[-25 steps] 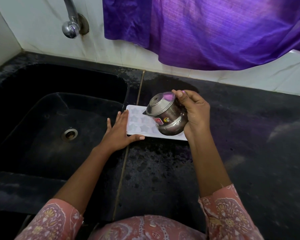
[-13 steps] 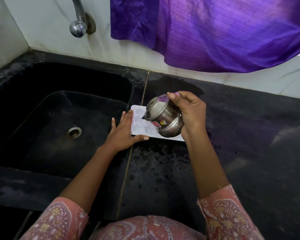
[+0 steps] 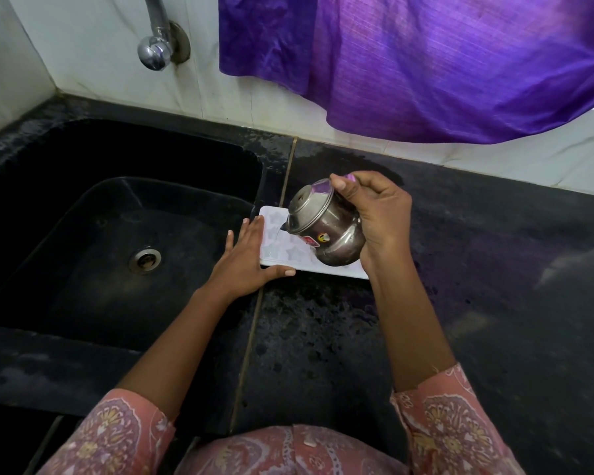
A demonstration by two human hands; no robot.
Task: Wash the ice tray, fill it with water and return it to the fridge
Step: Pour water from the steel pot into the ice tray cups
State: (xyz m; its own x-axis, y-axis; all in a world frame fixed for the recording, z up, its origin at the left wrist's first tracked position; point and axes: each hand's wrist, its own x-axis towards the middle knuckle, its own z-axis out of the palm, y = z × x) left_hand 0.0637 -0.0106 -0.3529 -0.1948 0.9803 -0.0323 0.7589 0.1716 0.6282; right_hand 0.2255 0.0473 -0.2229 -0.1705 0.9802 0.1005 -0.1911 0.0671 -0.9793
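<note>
Dark, wet stone makes up the surface in front of the person, and the white ice tray lies flat on it just to the right of the black sink, probably so that any spill runs off toward the basin. Nearest the body, the left hand lies open, fingers spread, with the palm against the tray's left end and the thumb along its near edge, which looks meant to stop it sliding while it is filled. Just beyond, the right hand is clamped round a small steel pot, tipped left so its spout hangs over the star-shaped moulds; a thin stream seems to fall. Farther back, the tap juts from the white wall beside a hanging purple cloth.
</note>
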